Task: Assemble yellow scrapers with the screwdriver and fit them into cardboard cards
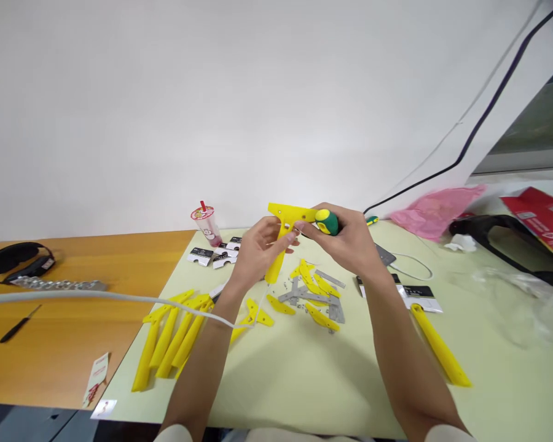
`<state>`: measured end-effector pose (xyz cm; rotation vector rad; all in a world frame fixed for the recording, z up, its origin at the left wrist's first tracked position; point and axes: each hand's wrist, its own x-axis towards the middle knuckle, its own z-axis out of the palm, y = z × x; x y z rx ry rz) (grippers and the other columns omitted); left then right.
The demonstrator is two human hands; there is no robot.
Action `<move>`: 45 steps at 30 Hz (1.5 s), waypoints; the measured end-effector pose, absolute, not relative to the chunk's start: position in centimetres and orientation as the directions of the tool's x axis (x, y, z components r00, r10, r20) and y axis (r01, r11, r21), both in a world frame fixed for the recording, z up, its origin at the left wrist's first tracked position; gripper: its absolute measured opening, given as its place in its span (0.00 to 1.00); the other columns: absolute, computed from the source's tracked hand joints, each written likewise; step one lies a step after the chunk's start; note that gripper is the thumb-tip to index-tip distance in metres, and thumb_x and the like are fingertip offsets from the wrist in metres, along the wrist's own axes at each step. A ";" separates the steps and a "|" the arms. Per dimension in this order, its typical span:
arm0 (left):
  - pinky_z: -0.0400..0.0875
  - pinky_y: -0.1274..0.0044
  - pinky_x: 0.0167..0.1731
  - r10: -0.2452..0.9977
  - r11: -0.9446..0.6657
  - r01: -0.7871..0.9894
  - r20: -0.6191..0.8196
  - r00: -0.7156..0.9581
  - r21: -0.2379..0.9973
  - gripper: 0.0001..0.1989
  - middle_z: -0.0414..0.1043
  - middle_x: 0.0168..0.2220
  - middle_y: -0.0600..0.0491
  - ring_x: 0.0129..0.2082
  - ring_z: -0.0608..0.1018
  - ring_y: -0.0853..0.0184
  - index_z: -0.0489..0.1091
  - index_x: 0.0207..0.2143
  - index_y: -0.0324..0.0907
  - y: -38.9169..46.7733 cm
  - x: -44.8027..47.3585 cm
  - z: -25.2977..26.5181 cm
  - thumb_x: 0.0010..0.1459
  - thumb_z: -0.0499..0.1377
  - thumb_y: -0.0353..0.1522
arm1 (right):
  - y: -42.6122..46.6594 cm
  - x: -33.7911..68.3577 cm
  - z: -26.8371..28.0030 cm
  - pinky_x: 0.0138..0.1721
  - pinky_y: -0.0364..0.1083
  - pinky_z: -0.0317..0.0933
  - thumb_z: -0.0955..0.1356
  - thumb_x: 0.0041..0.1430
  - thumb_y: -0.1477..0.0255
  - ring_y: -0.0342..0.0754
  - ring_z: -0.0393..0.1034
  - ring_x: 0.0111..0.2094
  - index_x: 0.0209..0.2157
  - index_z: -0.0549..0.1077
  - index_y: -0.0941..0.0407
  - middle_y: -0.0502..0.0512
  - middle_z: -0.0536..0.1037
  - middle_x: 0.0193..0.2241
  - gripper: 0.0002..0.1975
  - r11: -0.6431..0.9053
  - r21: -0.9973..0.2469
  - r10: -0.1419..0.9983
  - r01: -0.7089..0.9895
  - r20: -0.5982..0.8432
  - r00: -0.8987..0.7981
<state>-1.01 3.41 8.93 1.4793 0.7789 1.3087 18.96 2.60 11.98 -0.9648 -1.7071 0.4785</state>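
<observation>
My left hand (254,253) is closed around the handle of a yellow T-shaped scraper (273,270), lifted above the table with its wide head upward. In my right hand (351,240) is a screwdriver with a green and yellow handle (328,222), held close to the scraper's head; its tip is hidden. The right fingers also reach the scraper near its head. Below lie loose yellow head pieces (320,316), grey metal blades (336,309) and several small screws and nuts (299,302).
Several yellow scrapers (164,337) lie at left, and a single yellow handle (440,345) at right. A drink cup (208,226) stands at the back. A white cable (120,297) crosses in front. Black-and-white cards (421,297) and clear plastic (511,307) lie at right.
</observation>
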 end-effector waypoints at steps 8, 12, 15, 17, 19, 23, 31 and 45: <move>0.74 0.79 0.31 0.945 -0.133 -0.429 0.245 0.217 0.893 0.18 0.80 0.42 0.50 0.33 0.80 0.70 0.75 0.41 0.42 5.1 -0.5 7.9 0.63 0.72 0.45 | 3.5 18.9 11.4 0.34 0.46 0.58 0.77 0.64 0.55 0.45 0.64 0.31 0.37 0.82 0.54 0.49 0.77 0.30 0.16 0.597 -0.701 0.791 0.390 0.597 -0.135; 0.71 0.80 0.28 0.965 -0.059 -0.499 0.178 0.194 0.865 0.17 0.78 0.38 0.49 0.29 0.77 0.72 0.79 0.41 0.38 6.4 -1.3 7.3 0.64 0.72 0.44 | 4.3 19.8 11.1 0.39 0.46 0.60 0.76 0.66 0.54 0.46 0.68 0.34 0.42 0.82 0.53 0.50 0.81 0.35 0.16 0.561 -0.656 0.823 0.504 0.508 -0.254; 0.70 0.80 0.26 0.973 0.003 -0.555 0.126 0.195 0.832 0.17 0.78 0.37 0.49 0.28 0.76 0.73 0.81 0.43 0.37 7.3 -2.2 7.0 0.62 0.72 0.42 | 6.0 20.8 10.0 0.34 0.46 0.56 0.74 0.68 0.56 0.46 0.65 0.31 0.37 0.79 0.54 0.49 0.78 0.30 0.15 0.456 -0.546 0.890 0.703 0.278 -0.361; 0.70 0.80 0.26 0.973 0.022 -0.577 0.114 0.199 0.816 0.16 0.78 0.37 0.49 0.28 0.76 0.73 0.81 0.44 0.36 7.6 -2.6 7.0 0.62 0.72 0.40 | 7.6 21.1 8.6 0.32 0.47 0.54 0.74 0.66 0.58 0.46 0.66 0.30 0.34 0.76 0.54 0.49 0.77 0.30 0.14 0.361 -0.442 0.923 0.821 0.043 -0.383; 0.69 0.80 0.25 0.972 0.023 -0.583 0.117 0.202 0.812 0.16 0.79 0.38 0.48 0.28 0.76 0.73 0.81 0.43 0.36 7.7 -2.7 6.9 0.62 0.72 0.40 | 9.3 21.0 6.8 0.31 0.46 0.55 0.76 0.64 0.61 0.46 0.69 0.30 0.34 0.75 0.54 0.51 0.78 0.31 0.13 0.192 -0.371 0.940 0.909 -0.196 -0.278; 0.69 0.79 0.26 0.974 -0.022 -0.523 0.136 0.182 0.852 0.18 0.81 0.39 0.46 0.27 0.75 0.73 0.79 0.40 0.37 7.7 -2.6 6.7 0.62 0.72 0.44 | 12.1 19.8 3.2 0.28 0.45 0.59 0.78 0.61 0.65 0.46 0.73 0.27 0.38 0.77 0.57 0.57 0.82 0.33 0.13 0.079 -0.317 0.910 0.945 -0.364 -0.198; 0.75 0.77 0.33 0.979 -0.129 -0.341 0.175 0.107 0.931 0.25 0.83 0.41 0.47 0.34 0.82 0.68 0.75 0.38 0.41 8.0 -2.7 6.2 0.54 0.75 0.50 | 13.3 18.9 0.2 0.40 0.48 0.76 0.74 0.71 0.64 0.46 0.78 0.37 0.52 0.77 0.59 0.55 0.82 0.43 0.15 -0.003 -0.218 0.811 0.976 -0.571 -0.125; 0.76 0.77 0.32 0.977 -0.078 -0.388 0.148 0.154 0.919 0.25 0.82 0.43 0.45 0.36 0.83 0.66 0.76 0.41 0.39 7.9 -2.7 6.0 0.57 0.74 0.50 | 13.7 19.2 -0.8 0.51 0.57 0.78 0.73 0.73 0.62 0.54 0.79 0.51 0.61 0.75 0.57 0.60 0.79 0.56 0.21 0.016 -0.236 0.771 0.972 -0.615 -0.162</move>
